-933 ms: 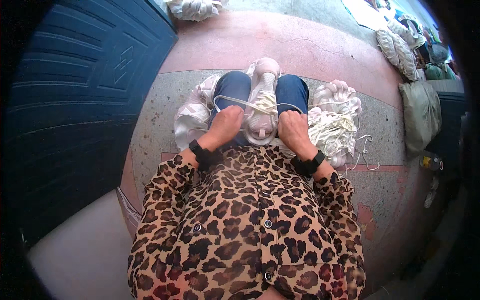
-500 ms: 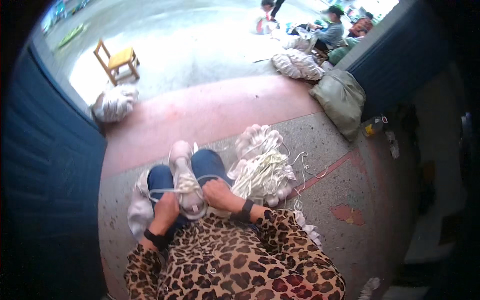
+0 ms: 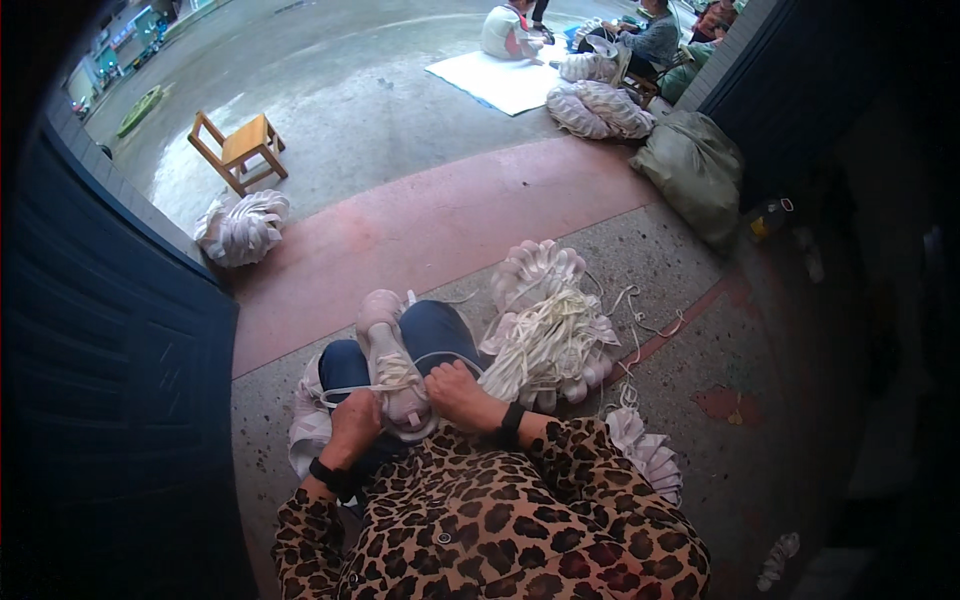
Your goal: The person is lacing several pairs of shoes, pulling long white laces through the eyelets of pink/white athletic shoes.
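A pale pink and white shoe upper [image 3: 382, 338] lies lengthwise between my jean-clad knees, its toe pointing away from me. Whitish laces cross its front. On its left side, my left hand [image 3: 355, 425] is closed on a lace [image 3: 345, 392] that loops out over the knee. My right hand [image 3: 462, 395] is closed at the shoe's right side, and another strand of lace arches over the right knee to it. Both hands sit low near the ankle opening, with the fingertips partly hidden. Right of my knee, a bundle of cream laces [image 3: 545, 340] rests on stacked pale uppers [image 3: 540, 270].
More pale uppers lie left of my leg [image 3: 308, 430] and by my right elbow [image 3: 645, 455]. A wooden chair [image 3: 245, 150] and a bundle [image 3: 243, 228] stand beyond the left blue door [image 3: 120, 380]. A grey-green sack [image 3: 690, 175] leans at the right doorway; people sit outside.
The whole view has shifted slightly, and the outside looks less bright. Both hands keep nearly the same place beside the shoe upper, still holding the laces.
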Tool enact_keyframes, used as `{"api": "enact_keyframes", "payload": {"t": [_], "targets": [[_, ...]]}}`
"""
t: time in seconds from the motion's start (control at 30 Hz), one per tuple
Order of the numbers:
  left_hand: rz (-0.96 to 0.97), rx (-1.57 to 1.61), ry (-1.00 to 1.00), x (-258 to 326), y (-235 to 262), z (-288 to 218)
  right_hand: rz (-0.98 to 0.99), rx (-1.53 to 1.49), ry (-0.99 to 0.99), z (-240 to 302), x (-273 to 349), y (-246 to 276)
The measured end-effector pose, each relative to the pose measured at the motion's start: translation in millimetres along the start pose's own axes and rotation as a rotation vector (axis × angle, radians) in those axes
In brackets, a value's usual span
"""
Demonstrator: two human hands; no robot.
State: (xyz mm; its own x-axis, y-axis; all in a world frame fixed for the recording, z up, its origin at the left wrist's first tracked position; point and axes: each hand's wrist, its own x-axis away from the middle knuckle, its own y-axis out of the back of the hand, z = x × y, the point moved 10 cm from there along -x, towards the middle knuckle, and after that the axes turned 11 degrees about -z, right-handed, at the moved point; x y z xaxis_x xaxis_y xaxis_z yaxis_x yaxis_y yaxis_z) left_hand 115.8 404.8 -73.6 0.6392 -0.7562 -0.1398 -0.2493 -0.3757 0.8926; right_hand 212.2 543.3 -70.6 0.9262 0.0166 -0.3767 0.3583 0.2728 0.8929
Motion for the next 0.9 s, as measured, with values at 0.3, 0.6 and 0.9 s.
{"api": "enact_keyframes", "payload": {"t": [0.3, 0.6, 0.9], "targets": [[0.022, 0.338, 0.31, -4, 4, 38, -0.015, 0.089, 0.03, -15, -2, -16], [-0.193, 0.293, 0.231, 3, 37, 5, -0.059, -0.189, -0.125, -30, -10, 21], [-0.1, 0.229, 0.276, -2, 24, 13, -0.011, -0.157, -0.02, -20, -24, 19]]}}
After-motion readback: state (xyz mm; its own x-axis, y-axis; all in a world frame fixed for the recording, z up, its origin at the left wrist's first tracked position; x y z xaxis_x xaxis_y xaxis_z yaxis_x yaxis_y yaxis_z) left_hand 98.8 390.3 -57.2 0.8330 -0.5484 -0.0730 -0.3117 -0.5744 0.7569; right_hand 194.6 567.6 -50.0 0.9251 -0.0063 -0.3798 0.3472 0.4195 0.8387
